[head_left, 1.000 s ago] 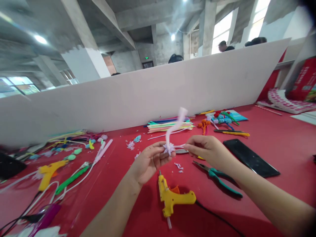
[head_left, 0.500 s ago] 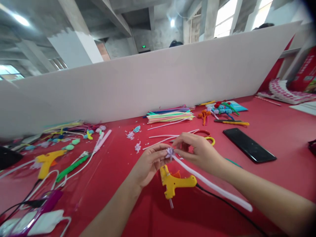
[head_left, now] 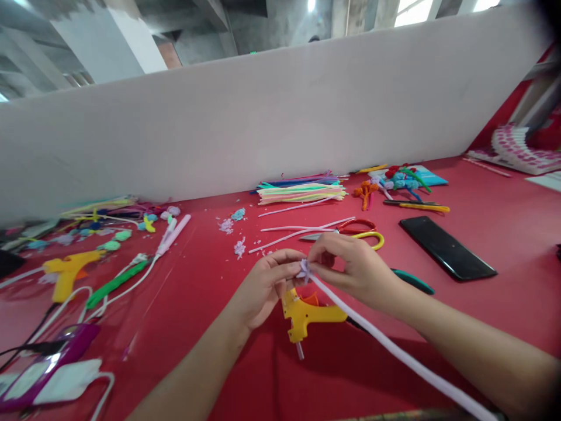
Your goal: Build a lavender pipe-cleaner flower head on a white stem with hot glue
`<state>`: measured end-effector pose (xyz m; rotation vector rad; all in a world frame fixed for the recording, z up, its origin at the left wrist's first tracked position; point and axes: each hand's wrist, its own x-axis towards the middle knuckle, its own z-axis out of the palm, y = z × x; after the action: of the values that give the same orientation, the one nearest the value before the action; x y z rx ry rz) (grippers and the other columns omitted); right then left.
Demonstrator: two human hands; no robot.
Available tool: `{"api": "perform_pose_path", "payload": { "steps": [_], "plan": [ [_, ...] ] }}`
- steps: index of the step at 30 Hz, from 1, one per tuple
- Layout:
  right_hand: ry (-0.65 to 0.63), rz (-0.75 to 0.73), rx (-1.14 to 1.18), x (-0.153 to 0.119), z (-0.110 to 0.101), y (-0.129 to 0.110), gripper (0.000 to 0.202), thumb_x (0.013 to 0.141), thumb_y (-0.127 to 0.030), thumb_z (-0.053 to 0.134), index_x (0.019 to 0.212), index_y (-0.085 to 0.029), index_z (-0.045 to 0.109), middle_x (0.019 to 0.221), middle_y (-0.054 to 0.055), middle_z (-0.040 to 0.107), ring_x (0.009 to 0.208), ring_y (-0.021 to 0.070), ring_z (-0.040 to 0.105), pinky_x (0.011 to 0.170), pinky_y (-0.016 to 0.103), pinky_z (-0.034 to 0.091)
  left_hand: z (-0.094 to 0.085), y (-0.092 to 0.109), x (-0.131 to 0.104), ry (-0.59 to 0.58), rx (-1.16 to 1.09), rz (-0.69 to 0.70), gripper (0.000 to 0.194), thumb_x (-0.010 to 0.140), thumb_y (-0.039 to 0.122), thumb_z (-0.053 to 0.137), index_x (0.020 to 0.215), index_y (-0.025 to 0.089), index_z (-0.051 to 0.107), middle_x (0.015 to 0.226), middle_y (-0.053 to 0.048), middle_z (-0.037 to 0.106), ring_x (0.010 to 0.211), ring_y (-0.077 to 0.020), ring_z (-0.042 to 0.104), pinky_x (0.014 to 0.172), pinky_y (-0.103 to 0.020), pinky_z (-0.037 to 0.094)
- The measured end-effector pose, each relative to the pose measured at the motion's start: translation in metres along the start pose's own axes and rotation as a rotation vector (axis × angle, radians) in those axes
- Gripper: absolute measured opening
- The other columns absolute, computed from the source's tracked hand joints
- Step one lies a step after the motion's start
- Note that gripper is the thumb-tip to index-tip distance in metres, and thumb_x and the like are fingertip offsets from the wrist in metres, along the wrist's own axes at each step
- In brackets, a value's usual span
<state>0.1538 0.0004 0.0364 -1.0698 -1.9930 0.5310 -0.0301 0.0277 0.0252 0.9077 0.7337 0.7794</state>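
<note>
Between my two hands is a small lavender pipe-cleaner flower (head_left: pixel 303 271). My left hand (head_left: pixel 265 286) pinches its left side with thumb and fingers. From the right, the fingertips of my right hand (head_left: pixel 353 263) close on the flower where a long lavender pipe cleaner (head_left: pixel 394 346) meets it. That pipe cleaner runs under my right wrist toward the lower right edge. Below the hands lies a yellow glue gun (head_left: pixel 313 314) with a clear glue stick poking out; its nozzle is hidden by my left hand. Scissors (head_left: pixel 370 237) with red and yellow handles lie just beyond my right hand.
A bundle of pipe cleaners (head_left: pixel 302 192) lies near the white partition (head_left: pixel 263 123). A black phone (head_left: pixel 447 247) and dark green-handled pliers-like tool (head_left: pixel 412 282) are on the right. Another glue gun (head_left: pixel 68 272), cords and a purple power strip (head_left: pixel 52 362) occupy the left.
The view has tilted downward. The long pipe cleaner's free end has swung farther to the lower right. Both hands keep hold of the flower, and more of the scissors shows.
</note>
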Motion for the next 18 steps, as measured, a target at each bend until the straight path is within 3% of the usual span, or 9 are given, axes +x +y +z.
{"api": "perform_pose_path", "payload": {
  "steps": [12,18],
  "plan": [
    [-0.019,-0.02,-0.016,-0.006,0.006,0.003,0.009,0.083,-0.011,0.054,0.081,-0.019,0.054,0.077,0.0,0.057,0.068,0.0114,0.052,0.063,0.023,0.041,-0.002,-0.002,-0.004,0.02,0.08,-0.019,0.01,0.072,0.016,0.073,0.082,0.014,0.073,0.077,-0.003,0.068,0.072,-0.0118,0.061,0.073,-0.023,0.048],
    [0.02,-0.024,-0.049,-0.007,0.011,0.007,0.009,0.084,-0.011,0.053,0.081,-0.019,0.054,0.076,0.0,0.056,0.068,0.0118,0.05,0.063,0.024,0.041,0.004,-0.005,-0.009,0.083,0.187,0.114,0.023,0.07,0.015,0.071,0.093,0.018,0.074,0.091,-0.005,0.072,0.089,-0.0175,0.061,0.083,-0.026,0.045]
  ]
}}
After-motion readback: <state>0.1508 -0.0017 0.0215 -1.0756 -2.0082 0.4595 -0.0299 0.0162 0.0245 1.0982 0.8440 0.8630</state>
